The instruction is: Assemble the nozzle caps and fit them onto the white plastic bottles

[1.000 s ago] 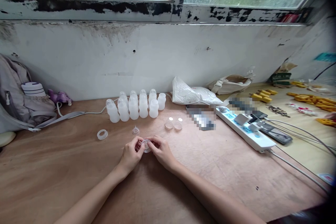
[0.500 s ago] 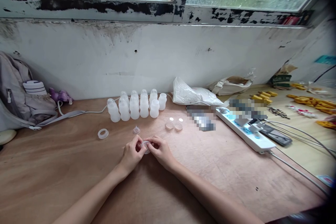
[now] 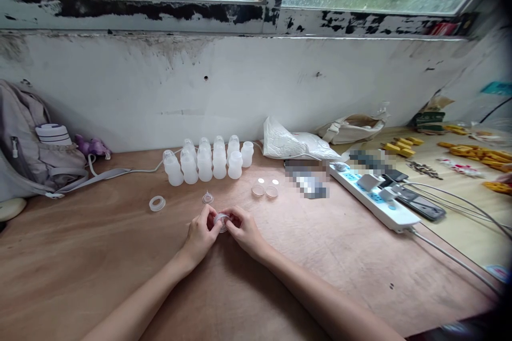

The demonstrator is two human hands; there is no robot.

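Between my left hand (image 3: 202, 229) and my right hand (image 3: 243, 230) is a small clear round cap (image 3: 222, 222), pinched by the fingertips at both sides just above the tabletop. My thumbs and fingers cover much of it. A clear bottle nipple (image 3: 207, 198) stands upright just beyond my left hand. Farther left lies a white screw ring (image 3: 157, 203). Two clear round pieces (image 3: 258, 191) with small white discs (image 3: 261, 180) behind them lie beyond my right hand. Several frosted baby bottles (image 3: 205, 165) stand in rows at the back, most with clear tops on.
A grey backpack (image 3: 24, 133) and a purple toy (image 3: 93, 146) are at the left. A white plastic package (image 3: 296, 141) lies by the wall. On the right, a power strip (image 3: 374, 197) with plugs and cables lies near a phone (image 3: 422, 205) and yellow pieces (image 3: 476, 153).
Both hands stay in nearly the same place, with the clear cap tilted slightly differently between the fingers. The bottles and loose parts have not moved.
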